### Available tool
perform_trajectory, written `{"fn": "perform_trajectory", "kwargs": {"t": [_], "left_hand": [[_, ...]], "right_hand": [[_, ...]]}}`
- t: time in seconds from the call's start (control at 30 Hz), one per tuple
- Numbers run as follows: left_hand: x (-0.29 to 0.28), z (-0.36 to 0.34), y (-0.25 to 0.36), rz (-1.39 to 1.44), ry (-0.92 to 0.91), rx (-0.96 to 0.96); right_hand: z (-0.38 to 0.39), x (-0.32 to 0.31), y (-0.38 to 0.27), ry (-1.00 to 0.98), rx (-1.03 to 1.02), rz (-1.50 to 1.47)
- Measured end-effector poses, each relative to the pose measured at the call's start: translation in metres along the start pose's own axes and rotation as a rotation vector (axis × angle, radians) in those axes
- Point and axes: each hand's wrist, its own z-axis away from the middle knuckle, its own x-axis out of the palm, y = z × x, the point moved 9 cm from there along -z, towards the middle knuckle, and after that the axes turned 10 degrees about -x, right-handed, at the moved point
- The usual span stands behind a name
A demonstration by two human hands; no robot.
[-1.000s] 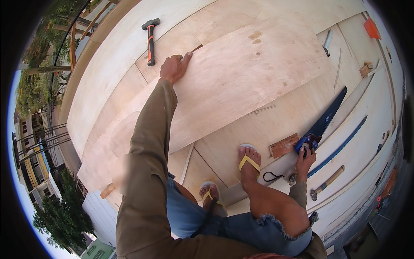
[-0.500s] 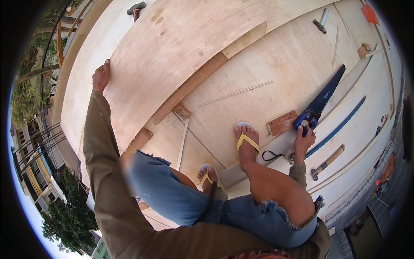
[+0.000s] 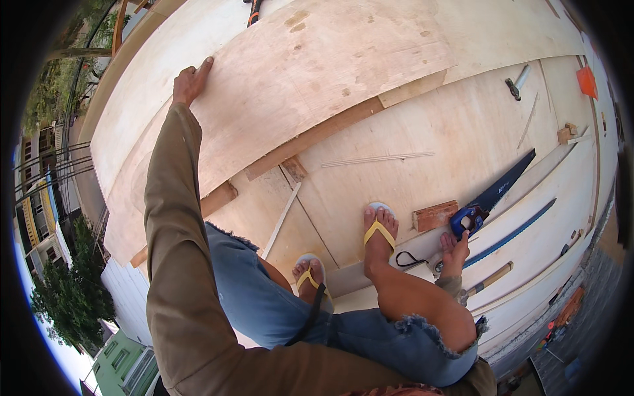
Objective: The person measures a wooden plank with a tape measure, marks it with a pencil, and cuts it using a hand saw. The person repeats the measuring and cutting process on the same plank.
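Observation:
My left hand is at the far edge of a large plywood sheet, its fingers curled there and partly hidden. The sheet lies over wooden battens. Low on the right, my right hand has its fingers apart, with the fingertips just beside the blue handle of a handsaw. The saw lies flat, its dark blade pointing away to the upper right. Against its handle end lies a short reddish wood block. A black cord loop is near my right wrist.
My sandalled feet stand on a plywood surface. A blue saw blade and a wooden-handled hammer lie at right. Another hammer and an orange piece are farther off. An orange-black tool handle shows at the top. Buildings stand beyond the left edge.
The view has shifted, so things at the right appear lower. My right hand has gone from around the saw handle to just beside it, its fingers loosened. My left hand remains at the sheet's edge.

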Motion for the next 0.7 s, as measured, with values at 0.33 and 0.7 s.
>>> {"fn": "perform_trajectory", "kwargs": {"t": [0.33, 0.7], "left_hand": [[-0.024, 0.023, 0.005, 0.118, -0.001, 0.031], [0.009, 0.021, 0.011, 0.011, -0.104, -0.009]], "right_hand": [[-0.032, 0.003, 0.013, 0.154, 0.014, -0.515], [0.047, 0.016, -0.063, -0.05, -0.414, 0.039]]}}
